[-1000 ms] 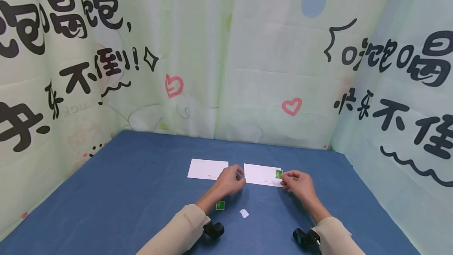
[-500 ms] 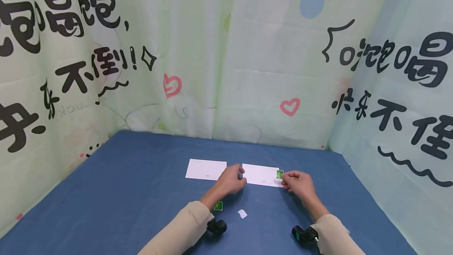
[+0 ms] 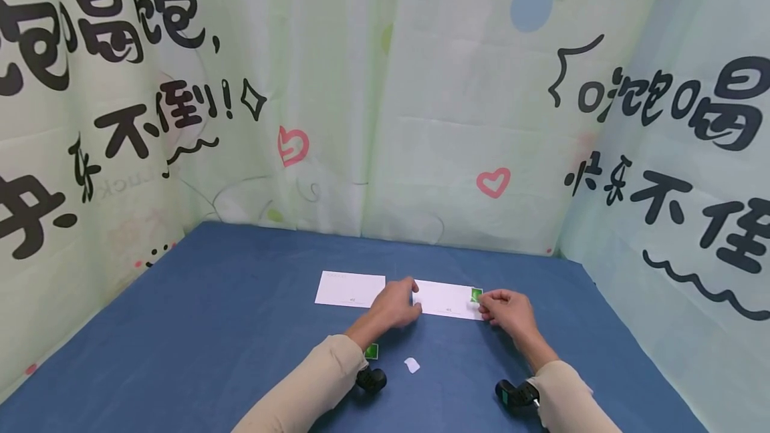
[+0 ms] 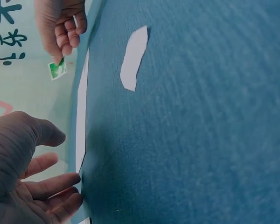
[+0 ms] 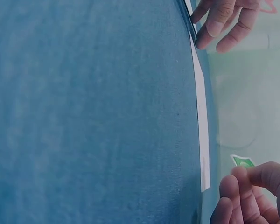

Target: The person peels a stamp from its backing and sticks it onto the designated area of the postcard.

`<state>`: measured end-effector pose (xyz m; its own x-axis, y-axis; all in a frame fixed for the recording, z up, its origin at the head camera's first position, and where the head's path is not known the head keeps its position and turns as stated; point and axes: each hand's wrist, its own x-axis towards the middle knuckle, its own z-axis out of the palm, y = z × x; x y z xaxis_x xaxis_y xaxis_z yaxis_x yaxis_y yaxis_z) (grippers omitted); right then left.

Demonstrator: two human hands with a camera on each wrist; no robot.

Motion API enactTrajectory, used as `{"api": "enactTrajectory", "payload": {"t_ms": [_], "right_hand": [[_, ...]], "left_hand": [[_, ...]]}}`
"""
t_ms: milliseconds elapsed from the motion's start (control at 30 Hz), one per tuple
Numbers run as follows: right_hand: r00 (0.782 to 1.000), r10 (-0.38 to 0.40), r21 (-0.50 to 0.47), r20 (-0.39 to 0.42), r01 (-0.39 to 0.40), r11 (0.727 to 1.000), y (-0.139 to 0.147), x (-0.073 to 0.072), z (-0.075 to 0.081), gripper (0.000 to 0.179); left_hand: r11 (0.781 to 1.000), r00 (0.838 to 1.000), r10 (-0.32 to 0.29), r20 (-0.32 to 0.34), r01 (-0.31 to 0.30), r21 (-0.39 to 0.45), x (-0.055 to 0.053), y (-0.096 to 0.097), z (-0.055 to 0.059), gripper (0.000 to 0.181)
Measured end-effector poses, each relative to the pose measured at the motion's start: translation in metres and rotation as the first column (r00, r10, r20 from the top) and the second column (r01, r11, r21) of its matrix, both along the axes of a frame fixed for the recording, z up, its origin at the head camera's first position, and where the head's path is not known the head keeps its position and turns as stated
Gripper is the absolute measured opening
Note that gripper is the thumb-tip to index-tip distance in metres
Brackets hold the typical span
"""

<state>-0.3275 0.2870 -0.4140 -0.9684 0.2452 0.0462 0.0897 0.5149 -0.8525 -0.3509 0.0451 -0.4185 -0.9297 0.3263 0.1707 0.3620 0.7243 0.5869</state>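
My right hand point(image 3: 511, 313) pinches a small green stamp point(image 3: 476, 295) with a white border between thumb and fingertip. In the head view the stamp appears over the upper right corner of a white envelope point(image 3: 445, 299); from the wrist views it is held up above the table. My left hand point(image 3: 394, 306) is at that envelope's left edge, thumb and fingers apart with nothing between them. In the left wrist view the left fingertips point(image 4: 72, 179) are close to the envelope's edge; whether they touch it I cannot tell.
Another white envelope point(image 3: 349, 288) lies to the left, partly behind the left hand. A second green stamp point(image 3: 372, 351) lies partly hidden by the left wrist. A torn white paper scrap point(image 3: 412, 365) lies on the blue tablecloth point(image 3: 240, 326). Printed curtains point(image 3: 325, 85) surround the table.
The left hand has shifted slightly right, and its wrist covers more of the stamp on the table. The right hand stays nearly still with its stamp. The head view has turned a little.
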Motion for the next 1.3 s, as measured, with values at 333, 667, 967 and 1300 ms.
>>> {"api": "enactTrajectory", "payload": {"t_ms": [333,667,967,1300], "right_hand": [[1.0,0.005,0.002,0.013,-0.005,1.0,-0.001,-0.006,0.001,0.027],[0.999,0.027,-0.001,0.029,-0.027,1.0,-0.001,-0.009,0.0,0.029],[0.998,0.039,0.012,0.049,-0.04,0.999,0.003,-0.016,-0.003,0.029],[0.996,0.031,0.023,0.08,-0.033,0.999,0.007,-0.021,-0.003,0.031]], "left_hand": [[0.991,0.998,-0.036,-0.054,0.029,-0.132,-0.003,0.001,-0.004,0.036],[0.983,0.997,-0.054,-0.047,0.045,-0.18,-0.006,-0.001,-0.008,0.037],[0.977,0.996,-0.068,-0.052,0.056,-0.205,-0.009,0.0,-0.009,0.037],[0.97,0.996,-0.06,-0.064,0.043,-0.24,-0.008,0.002,-0.006,0.037]]}}
